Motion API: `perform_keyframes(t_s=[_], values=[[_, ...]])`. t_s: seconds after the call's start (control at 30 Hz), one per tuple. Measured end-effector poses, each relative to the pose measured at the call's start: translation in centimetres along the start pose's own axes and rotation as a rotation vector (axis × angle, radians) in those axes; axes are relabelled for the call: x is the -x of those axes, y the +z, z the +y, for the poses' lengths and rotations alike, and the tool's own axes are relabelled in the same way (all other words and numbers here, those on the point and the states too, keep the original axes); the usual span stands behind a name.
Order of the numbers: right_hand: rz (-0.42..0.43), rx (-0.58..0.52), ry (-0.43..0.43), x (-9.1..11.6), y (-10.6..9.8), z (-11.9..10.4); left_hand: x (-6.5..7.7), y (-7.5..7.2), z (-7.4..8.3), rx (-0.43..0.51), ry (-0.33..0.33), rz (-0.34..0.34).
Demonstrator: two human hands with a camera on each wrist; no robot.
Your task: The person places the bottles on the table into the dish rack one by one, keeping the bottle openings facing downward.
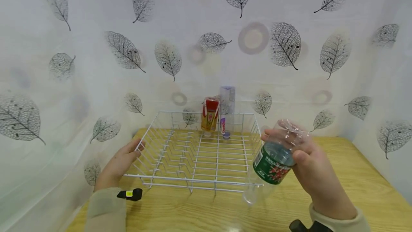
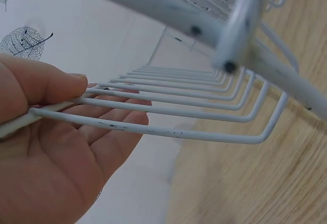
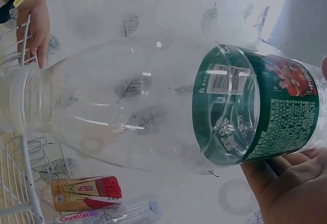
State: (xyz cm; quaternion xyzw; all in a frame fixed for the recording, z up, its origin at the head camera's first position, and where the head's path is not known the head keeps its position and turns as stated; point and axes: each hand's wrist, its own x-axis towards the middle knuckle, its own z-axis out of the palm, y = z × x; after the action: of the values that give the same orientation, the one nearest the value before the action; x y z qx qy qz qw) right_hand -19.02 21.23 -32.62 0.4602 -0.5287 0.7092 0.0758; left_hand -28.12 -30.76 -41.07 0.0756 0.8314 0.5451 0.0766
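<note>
My right hand (image 1: 317, 176) grips an uncapped clear plastic bottle (image 1: 273, 165) with a green label round it. The bottle is tilted, base up and neck down, over the front right corner of a white wire dish rack (image 1: 193, 180). In the right wrist view the bottle's neck (image 3: 33, 101) overlaps the rack's wires; whether they touch I cannot tell. My left hand (image 1: 117, 162) holds the rack's left side. The left wrist view shows the thumb on the rim wire (image 2: 56, 106) and the other fingers stretched beneath the wires.
At the rack's back stand a red and yellow bottle (image 1: 210, 115) and a taller clear bottle (image 1: 227, 117) with a purple and white label. A wooden table (image 1: 180, 210) lies under the rack. A leaf-printed sheet (image 1: 199, 6) hangs behind and at the sides.
</note>
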Motion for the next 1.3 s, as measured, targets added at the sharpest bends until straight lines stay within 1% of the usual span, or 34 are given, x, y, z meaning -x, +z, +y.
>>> perform_keyframes(t_s=[0.1, 0.2, 0.33, 0.47, 0.5, 0.6, 0.83, 0.97, 1.07, 1.17, 1.23, 1.3], values=[[0.043, 0.008, 0.002, -0.7, -0.4, -0.5, 0.0, 0.2, 0.1, 0.03, -0.007, -0.017], [0.107, 0.053, 0.047, -1.8, -0.8, -1.0, 0.0, 0.2, 0.1, 0.05, -0.007, -0.028], [0.208, 0.162, 0.137, -3.4, -1.5, -1.3, -0.1, 0.2, 0.1, 0.056, 0.014, -0.028], [0.286, 0.299, 0.238, -5.0, -2.5, -0.6, -0.1, 0.2, 0.0, 0.055, 0.021, -0.019], [0.295, 0.339, 0.261, -5.3, -2.7, -0.4, -0.1, 0.2, 0.0, 0.051, 0.02, -0.018], [0.301, 0.403, 0.321, -6.4, -3.4, 0.5, -0.1, 0.3, 0.0, 0.051, 0.017, -0.01], [0.299, 0.467, 0.4, -8.9, -4.8, 2.8, -0.2, 0.3, -0.1, 0.059, 0.025, -0.005], [0.315, 0.543, 0.465, -10.1, -6.0, 4.6, -0.2, 0.4, -0.2, 0.057, 0.018, 0.003], [0.326, 0.616, 0.522, -10.6, -6.9, 5.8, -0.1, 0.5, -0.2, 0.058, -0.003, 0.004], [0.339, 0.643, 0.562, -11.1, -7.8, 6.8, -0.1, 0.5, -0.4, 0.064, -0.006, 0.001], [0.351, 0.643, 0.58, -11.4, -8.3, 7.4, -0.2, 0.5, -0.4, 0.067, -0.012, 0.002], [0.368, 0.64, 0.6, -11.6, -9.0, 8.1, -0.3, 0.4, -0.4, 0.066, -0.002, 0.007]])
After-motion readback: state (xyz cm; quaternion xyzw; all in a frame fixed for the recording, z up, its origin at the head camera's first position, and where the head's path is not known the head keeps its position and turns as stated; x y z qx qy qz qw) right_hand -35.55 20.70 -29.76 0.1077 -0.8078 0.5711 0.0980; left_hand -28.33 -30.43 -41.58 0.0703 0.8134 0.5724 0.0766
